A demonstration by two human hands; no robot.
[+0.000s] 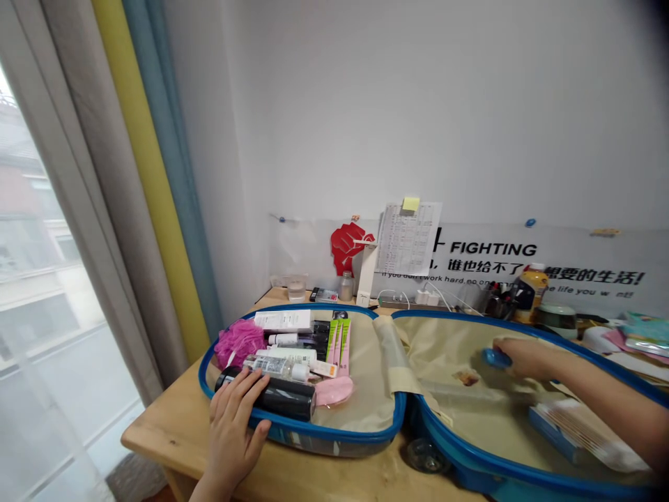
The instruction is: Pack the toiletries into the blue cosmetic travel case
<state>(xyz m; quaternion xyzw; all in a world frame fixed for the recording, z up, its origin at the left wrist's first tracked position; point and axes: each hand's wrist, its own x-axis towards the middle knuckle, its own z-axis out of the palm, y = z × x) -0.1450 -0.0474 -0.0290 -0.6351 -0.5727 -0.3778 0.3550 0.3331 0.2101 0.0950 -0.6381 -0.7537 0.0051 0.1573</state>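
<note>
One blue item (pixel 495 358) clamped in my right grip (pixel 529 359) seems mid-transfer, needing steady guiding; left grip (pixel 235 417) rests uncurled on black bottle (pixel 288 397).

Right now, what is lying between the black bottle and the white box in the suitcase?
In the head view, a clear bottle, a white container and a white-capped item lie between the black bottle and the white box.

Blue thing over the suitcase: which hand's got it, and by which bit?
The right hand holds the blue thing, seemingly by its right-hand end; blur hides the exact grip.
</note>
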